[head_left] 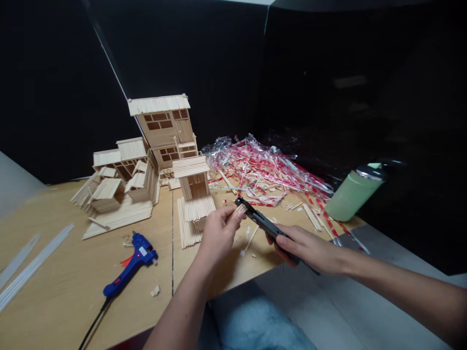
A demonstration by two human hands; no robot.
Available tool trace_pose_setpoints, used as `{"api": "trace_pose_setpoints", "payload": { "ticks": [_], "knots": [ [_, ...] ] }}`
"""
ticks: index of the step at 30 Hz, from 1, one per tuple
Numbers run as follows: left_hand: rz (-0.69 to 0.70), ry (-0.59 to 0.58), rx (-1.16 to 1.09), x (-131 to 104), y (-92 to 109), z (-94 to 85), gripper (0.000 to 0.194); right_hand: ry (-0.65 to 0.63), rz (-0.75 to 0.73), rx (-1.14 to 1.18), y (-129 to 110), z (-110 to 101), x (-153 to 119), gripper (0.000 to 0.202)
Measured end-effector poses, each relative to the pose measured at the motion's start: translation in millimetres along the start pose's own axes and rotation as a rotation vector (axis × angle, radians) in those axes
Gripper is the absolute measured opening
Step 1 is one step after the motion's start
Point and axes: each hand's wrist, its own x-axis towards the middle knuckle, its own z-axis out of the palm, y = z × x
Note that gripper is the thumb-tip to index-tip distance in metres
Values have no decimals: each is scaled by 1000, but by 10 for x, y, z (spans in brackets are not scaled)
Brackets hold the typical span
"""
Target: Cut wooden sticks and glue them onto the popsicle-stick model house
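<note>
My left hand pinches a few short wooden sticks, their ends at the jaws of a black hand cutter. Around that cutter's handles my right hand is wrapped; whether the jaws touch the sticks is hard to make out. Just beyond my left hand stands a small stick-built house with a slatted roof and base. Behind it rises a taller two-storey stick house. On the left sits a low group of stick-built sheds on a slatted platform.
A blue glue gun with a cord lies at front left, near wood scraps. White glue sticks lie at far left. Plastic wrappers and loose sticks pile up at the back. A green bottle stands by the right edge.
</note>
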Motion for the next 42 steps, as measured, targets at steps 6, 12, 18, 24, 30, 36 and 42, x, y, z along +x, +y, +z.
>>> {"api": "trace_pose_setpoints", "payload": {
  "ticks": [6,12,18,24,30,36,42],
  "knots": [
    [10,10,46,7,51,-17,38,82,12,-151,-99,13,0,48],
    [10,15,-15,14,75,-61,35,138,73,-28,-87,98,60,50],
    [-20,34,-88,-6,-52,-84,40,40,195,384,2,95,92,57],
    [-36,3,-34,-103,22,-144,45,76,221,389,10,52,24,55],
    [27,39,17,-78,-8,-87,42,60,186,266,-22,73,-135,48],
    [-114,-8,-119,-41,-16,51,37,86,183,97,-85,51,-173,50],
    [-237,-70,-240,-54,29,85,40,94,201,-99,-131,10,-160,55]
  ]
}}
